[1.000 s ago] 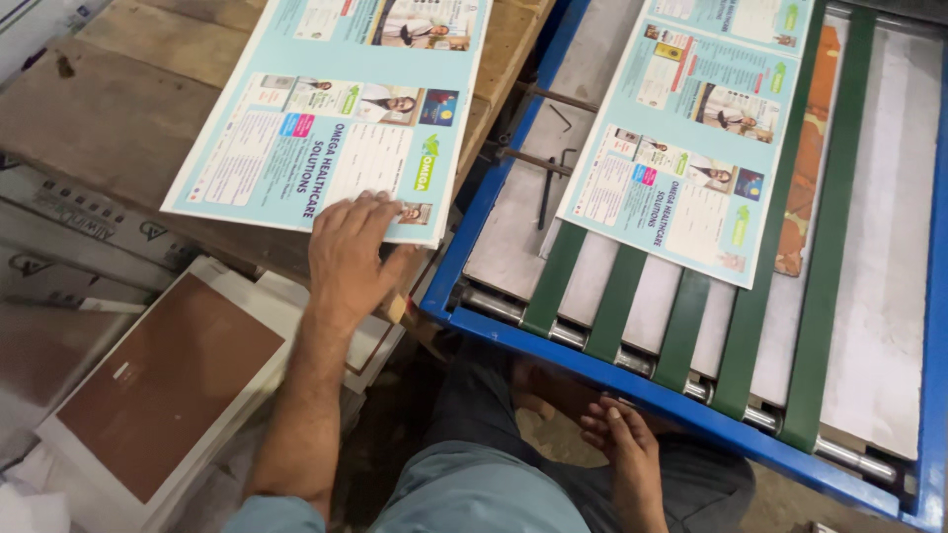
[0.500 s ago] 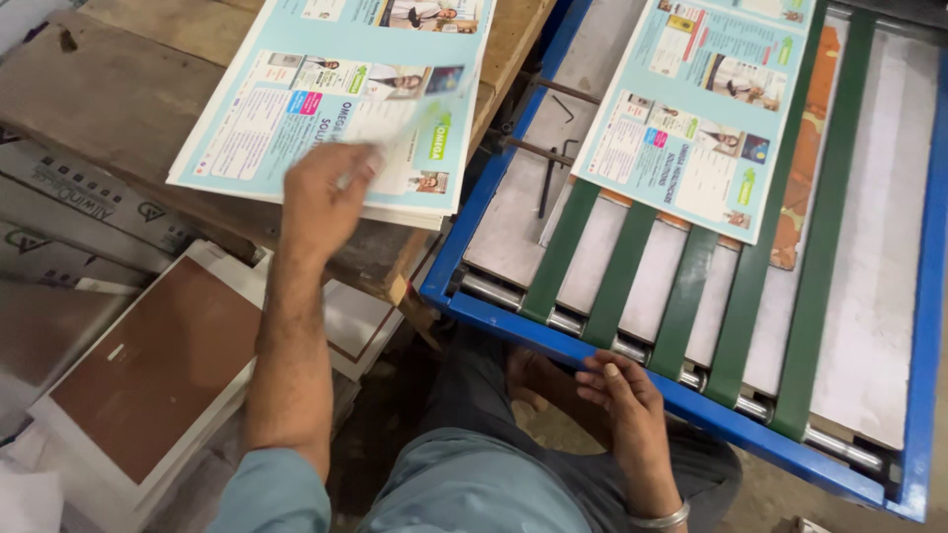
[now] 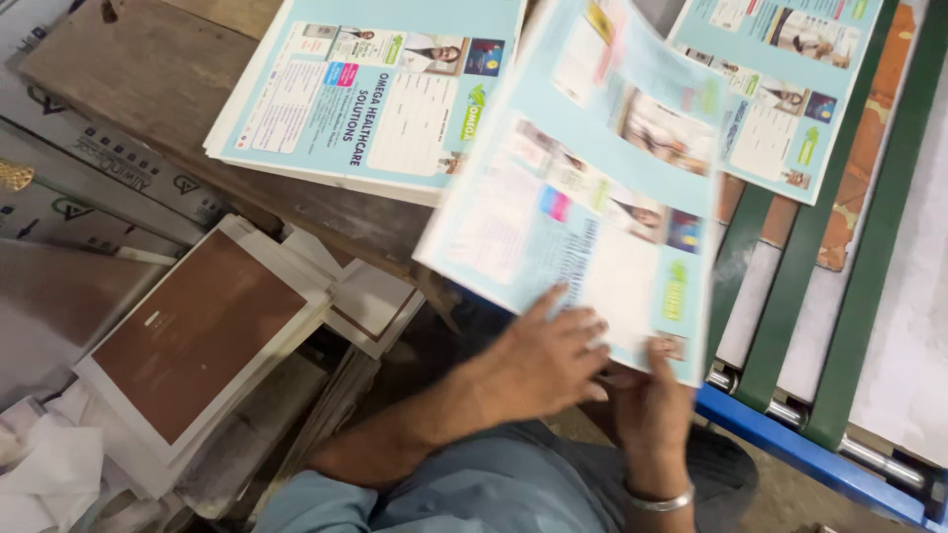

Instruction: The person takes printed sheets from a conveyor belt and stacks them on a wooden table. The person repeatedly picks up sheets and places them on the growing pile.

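Pale-blue sheet (image 3: 592, 207) pinched at near edge by left hand (image 3: 538, 360) and right hand (image 3: 652, 405), fingers closed; best kept flat, clear of stack (image 3: 365, 99) and belts (image 3: 869, 227).

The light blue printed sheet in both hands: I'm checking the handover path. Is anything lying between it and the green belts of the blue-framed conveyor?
Nothing visible blocks it. The light blue printed sheet, held by the left hand and right hand, hangs over the green belts; another printed sheet already lies farther up them.
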